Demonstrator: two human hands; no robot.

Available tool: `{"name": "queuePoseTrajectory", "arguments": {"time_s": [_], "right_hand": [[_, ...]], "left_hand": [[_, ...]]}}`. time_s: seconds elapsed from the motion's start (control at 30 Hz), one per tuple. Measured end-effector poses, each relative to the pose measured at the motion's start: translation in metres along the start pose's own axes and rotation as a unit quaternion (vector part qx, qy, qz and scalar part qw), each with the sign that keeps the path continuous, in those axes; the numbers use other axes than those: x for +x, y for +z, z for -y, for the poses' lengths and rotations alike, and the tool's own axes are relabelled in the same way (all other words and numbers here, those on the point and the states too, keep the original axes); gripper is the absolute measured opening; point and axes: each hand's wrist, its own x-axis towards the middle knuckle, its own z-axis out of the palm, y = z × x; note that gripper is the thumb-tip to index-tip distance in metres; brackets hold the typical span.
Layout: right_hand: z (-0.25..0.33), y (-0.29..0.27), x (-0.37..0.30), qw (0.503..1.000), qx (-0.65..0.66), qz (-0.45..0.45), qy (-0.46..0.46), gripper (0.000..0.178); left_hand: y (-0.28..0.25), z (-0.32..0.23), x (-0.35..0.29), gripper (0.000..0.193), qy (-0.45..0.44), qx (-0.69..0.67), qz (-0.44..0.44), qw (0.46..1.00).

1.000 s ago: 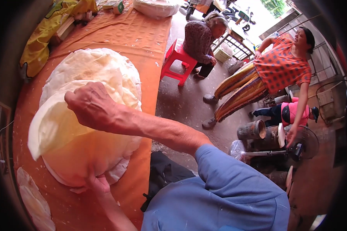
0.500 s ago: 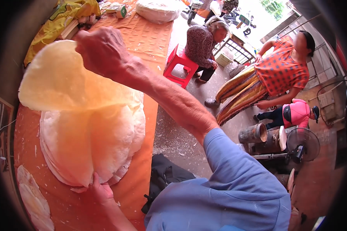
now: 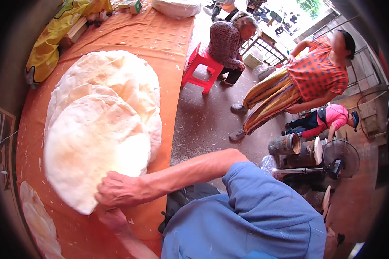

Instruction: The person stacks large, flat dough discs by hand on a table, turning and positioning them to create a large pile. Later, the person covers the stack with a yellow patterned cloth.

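Note:
A stack of large, thin, round, pale flatbread sheets (image 3: 138, 77) lies on the orange cloth. The top flatbread sheet (image 3: 90, 138) rests folded toward me, its rounded near edge at my hands. My right hand (image 3: 121, 190) is closed on that near edge, its knuckles up. Just below it, my left hand (image 3: 113, 219) is closed at the same edge, with its fingertips mostly hidden behind the right hand and the sheet. Another flatbread piece (image 3: 39, 222) lies apart at the near left.
The orange cloth (image 3: 160, 36) covers the long table. A yellow cloth (image 3: 45, 52) and a white bundle (image 3: 177, 7) lie at its far end. To the right are a red stool (image 3: 202, 69) with a seated person, a standing person, a bending person, metal drums (image 3: 285, 145) and a fan (image 3: 341, 157).
My right hand has come down toward me from the far left, bringing the lifted flatbread sheet flat onto the stack. My left hand stays near the stack's near edge.

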Motion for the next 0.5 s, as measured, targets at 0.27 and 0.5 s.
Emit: {"name": "queuePoseTrajectory", "arguments": {"time_s": [0.27, 0.5], "right_hand": [[-0.019, 0.036, -0.008, 0.979, 0.204, 0.001, -0.001, 0.036], [-0.048, -0.005, 0.006, 0.907, 0.355, 0.170, 0.147, 0.059]], "left_hand": [[0.041, -0.056, -0.012, 0.065, -0.088, -0.351, -0.060, 0.930], [0.042, -0.043, 0.011, 0.067, -0.005, -0.369, -0.049, 0.928]]}}
